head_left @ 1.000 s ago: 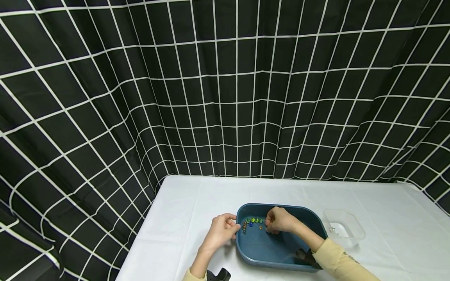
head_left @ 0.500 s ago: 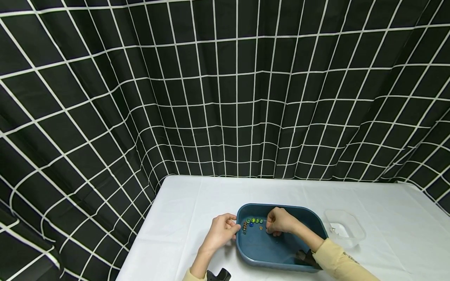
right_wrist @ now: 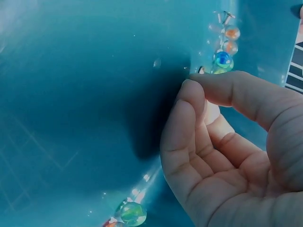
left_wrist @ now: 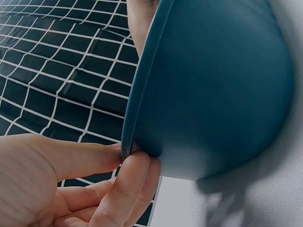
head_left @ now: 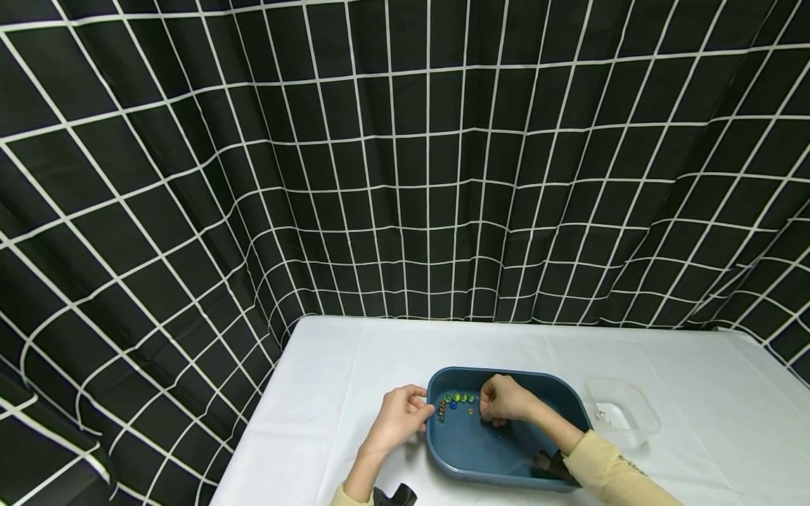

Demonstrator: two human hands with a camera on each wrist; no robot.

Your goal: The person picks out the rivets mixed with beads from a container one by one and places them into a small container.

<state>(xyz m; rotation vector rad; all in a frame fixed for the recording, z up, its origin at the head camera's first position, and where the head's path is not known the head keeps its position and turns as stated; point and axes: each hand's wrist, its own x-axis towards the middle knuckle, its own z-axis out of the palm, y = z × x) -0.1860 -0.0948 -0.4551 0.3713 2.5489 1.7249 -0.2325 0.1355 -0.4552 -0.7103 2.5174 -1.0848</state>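
Observation:
A dark blue plastic tub [head_left: 557, 400] sits on the white table. Several coloured marbles [head_left: 457, 400] lie along its far left inside corner. My left hand [head_left: 425, 410] pinches the tub's left rim between thumb and fingers, and the left wrist view shows the same left hand [left_wrist: 127, 153] on the tub [left_wrist: 213, 85]. My right hand [head_left: 486, 411] is inside the tub just right of the marbles, fingers curled. In the right wrist view the right hand [right_wrist: 194, 82] has thumb and forefinger tips together with no marble showing between them. Marbles [right_wrist: 223, 52] lie just beyond it, and a green marble [right_wrist: 131, 213] lies lower down.
A small clear plastic container [head_left: 623, 411] stands to the right of the tub. A black curtain [head_left: 405, 176] with a white grid hangs behind the table and down its left side. The white tablecloth [head_left: 354, 365] stretches past the tub on all sides.
The right hand has shifted very slightly inside the tub. The left hand keeps the same hold on the rim.

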